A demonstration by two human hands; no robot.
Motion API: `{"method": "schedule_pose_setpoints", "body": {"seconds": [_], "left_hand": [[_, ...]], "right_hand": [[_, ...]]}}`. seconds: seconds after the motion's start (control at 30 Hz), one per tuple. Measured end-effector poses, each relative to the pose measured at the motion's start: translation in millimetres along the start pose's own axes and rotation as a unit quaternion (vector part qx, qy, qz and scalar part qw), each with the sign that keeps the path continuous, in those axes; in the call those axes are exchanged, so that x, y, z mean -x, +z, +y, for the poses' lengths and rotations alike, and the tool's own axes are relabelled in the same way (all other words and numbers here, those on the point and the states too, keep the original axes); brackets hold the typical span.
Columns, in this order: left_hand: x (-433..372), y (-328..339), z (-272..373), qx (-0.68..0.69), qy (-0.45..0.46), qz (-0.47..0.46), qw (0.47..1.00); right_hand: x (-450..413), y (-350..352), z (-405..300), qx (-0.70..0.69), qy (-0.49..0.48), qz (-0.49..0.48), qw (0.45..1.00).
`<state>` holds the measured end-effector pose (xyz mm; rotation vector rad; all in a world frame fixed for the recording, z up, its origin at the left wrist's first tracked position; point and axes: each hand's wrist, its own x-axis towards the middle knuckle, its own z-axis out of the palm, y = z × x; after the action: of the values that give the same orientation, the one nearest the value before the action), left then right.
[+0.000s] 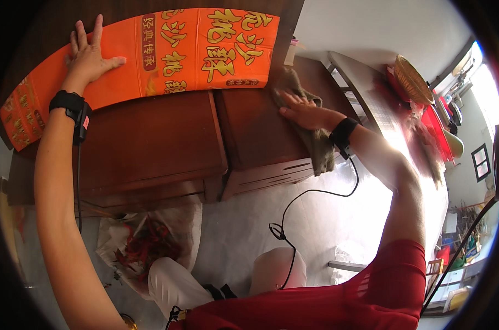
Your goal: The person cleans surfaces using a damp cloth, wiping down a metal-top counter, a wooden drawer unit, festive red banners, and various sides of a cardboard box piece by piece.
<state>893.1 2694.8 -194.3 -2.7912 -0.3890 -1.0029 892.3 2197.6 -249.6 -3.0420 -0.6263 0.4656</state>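
Observation:
My left hand [87,57] lies with fingers spread on an orange cardboard sheet [121,78]. The sheet is creased, bears gold writing, and stands up against a dark wooden panel [288,37] behind it. Over the reddish-brown wooden top [158,132] to the right, my right hand [309,111] holds a grey-green cloth [317,144]. Its fingers are bent over the fabric, and the palm side is hidden. One end of the cloth hangs past the front edge of the wood. A black strap with a cable circles each wrist.
Below the wood, a pale sack [191,231] on the floor holds red items [150,247], possibly dried chillies. A grey table [356,78] at the right bears a woven basket [414,80] and a red container [437,128]. A black cable [282,235] hangs in a loop from my right wrist.

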Motion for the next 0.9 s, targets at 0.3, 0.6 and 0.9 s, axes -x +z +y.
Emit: {"method": "schedule_pose_setpoints", "body": {"seconds": [0.3, 0.6, 0.9], "left_hand": [[-4, 6, -2, 0.021, 0.017, 0.013, 1.0], [-5, 16, -15, 0.027, 0.064, 0.068, 0.995], [30, -57, 49, -0.008, -0.03, -0.038, 0.999]], "right_hand": [[75, 12, -5, -0.011, -0.152, -0.035, 0.988], [29, 25, 111, -0.039, -0.053, 0.101, 0.993], [50, 43, 118, -0.09, 0.118, 0.143, 0.978]]}}
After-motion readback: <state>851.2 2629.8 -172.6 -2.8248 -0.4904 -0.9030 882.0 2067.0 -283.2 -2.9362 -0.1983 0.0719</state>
